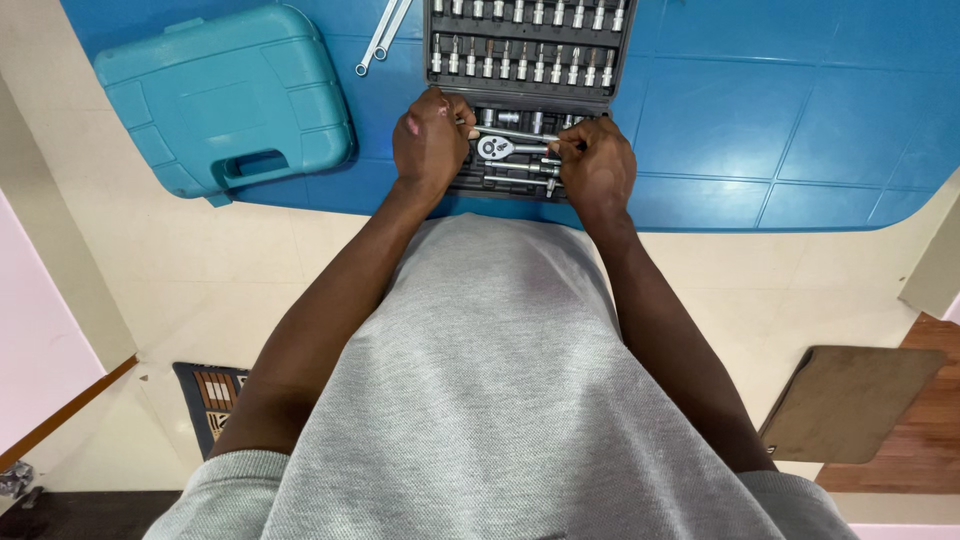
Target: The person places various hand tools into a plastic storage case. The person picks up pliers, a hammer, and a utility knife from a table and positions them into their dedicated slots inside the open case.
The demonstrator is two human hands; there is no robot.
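Fingers of both hands are down in the near half of the open socket set case, and each hand is pinched on one end of a slim chrome extension bar. My left hand is curled over the bar's left end, thumb and forefinger closed on it. My right hand has its fingertips closed on the right end. Neither hand is loose; both grip the same bar.

Position of the bar: it lies across the lower tray, tilted slightly, just above the ratchet handle and near two more bars seated in their slots closer to me.

Procedure, as I judge it:
1. Keep the bar level between both hands; a tilted bar will catch on the moulded slot edges.
2. Grip by the ends only, so my knuckles stay off the ratchet handle below.
3. Move the bar straight along the slot's vertical, not sideways, as the neighbouring tools sit close.

Beyond my hands, the upper tray holds rows of sockets and bits, upright in their holders. To the far left a closed teal plastic case rests on the blue table, with two wrenches lying beside it, well apart from my hands.
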